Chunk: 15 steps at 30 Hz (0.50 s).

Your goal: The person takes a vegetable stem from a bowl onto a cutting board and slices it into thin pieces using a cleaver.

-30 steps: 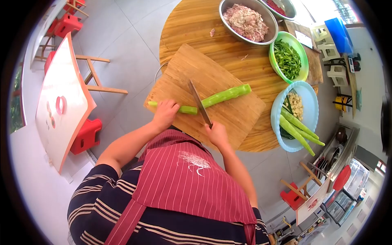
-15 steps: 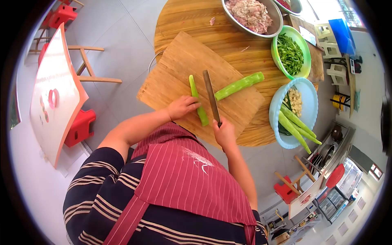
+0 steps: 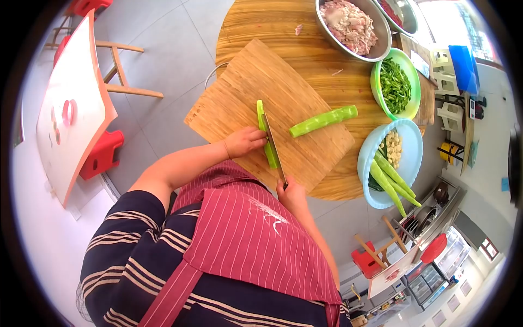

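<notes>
A long light-green vegetable piece (image 3: pixel 260 111) lies on the wooden cutting board (image 3: pixel 239 82); its exact kind is not clear. My left hand (image 3: pixel 245 143) holds it down, fingers bent together over its middle. In my right hand (image 3: pixel 292 193) is the handle of a kitchen knife (image 3: pixel 273 146). The long blade runs along the right side of that piece, touching or very near it, just beside my left fingertips. A second, thicker green piece (image 3: pixel 324 121) lies apart on the right of the board.
Around the round wooden table (image 3: pixel 305 54) stand a metal bowl of sliced raw meat (image 3: pixel 348 27), a green bowl of cut green vegetables (image 3: pixel 395 84) and a blue basin (image 3: pixel 364 144) with garlic cloves and long green vegetables. A white table (image 3: pixel 71 109) and red stool (image 3: pixel 103 155) stand left.
The knife has moved left, from between the two vegetable pieces to the piece under my left hand. My left hand still holds that piece. The view has shifted slightly.
</notes>
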Available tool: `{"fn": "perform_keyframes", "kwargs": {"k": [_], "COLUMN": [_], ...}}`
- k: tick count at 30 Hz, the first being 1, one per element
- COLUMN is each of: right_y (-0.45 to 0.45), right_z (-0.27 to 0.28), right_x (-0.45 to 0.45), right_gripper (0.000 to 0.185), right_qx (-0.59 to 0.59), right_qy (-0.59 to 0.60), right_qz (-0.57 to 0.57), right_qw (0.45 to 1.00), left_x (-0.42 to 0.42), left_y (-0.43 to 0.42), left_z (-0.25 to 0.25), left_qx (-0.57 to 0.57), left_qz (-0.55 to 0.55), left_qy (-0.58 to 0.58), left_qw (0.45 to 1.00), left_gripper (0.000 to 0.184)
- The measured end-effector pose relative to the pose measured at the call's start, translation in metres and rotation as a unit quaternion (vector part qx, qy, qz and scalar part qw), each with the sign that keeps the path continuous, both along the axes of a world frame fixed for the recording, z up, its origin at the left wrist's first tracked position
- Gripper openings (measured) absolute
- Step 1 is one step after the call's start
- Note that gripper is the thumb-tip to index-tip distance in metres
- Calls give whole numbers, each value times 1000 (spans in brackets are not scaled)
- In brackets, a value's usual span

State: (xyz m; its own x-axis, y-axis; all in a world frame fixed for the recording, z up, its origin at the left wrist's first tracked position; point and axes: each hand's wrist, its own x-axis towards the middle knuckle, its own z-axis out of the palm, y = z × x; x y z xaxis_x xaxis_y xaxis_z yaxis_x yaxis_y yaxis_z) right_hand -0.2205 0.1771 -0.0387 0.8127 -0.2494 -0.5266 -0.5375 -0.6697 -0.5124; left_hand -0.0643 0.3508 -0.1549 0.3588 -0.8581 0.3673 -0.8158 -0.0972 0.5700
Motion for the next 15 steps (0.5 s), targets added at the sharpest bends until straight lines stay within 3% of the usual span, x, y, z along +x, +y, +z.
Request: {"fn": "perform_keyframes", "kwargs": {"k": [15], "right_y": [6], "right_z": [-26], "right_x": [13], "right_gripper": [23], "right_qx": [-32], "right_qy": [66], "right_qz": [32], "right_qw": [997], "left_x": [-2], "left_y": [0], "left_z": [-1], "left_qx": [-2], "left_qz": [9], "left_qy": [35], "left_qw": [999], "left_gripper": [25]}}
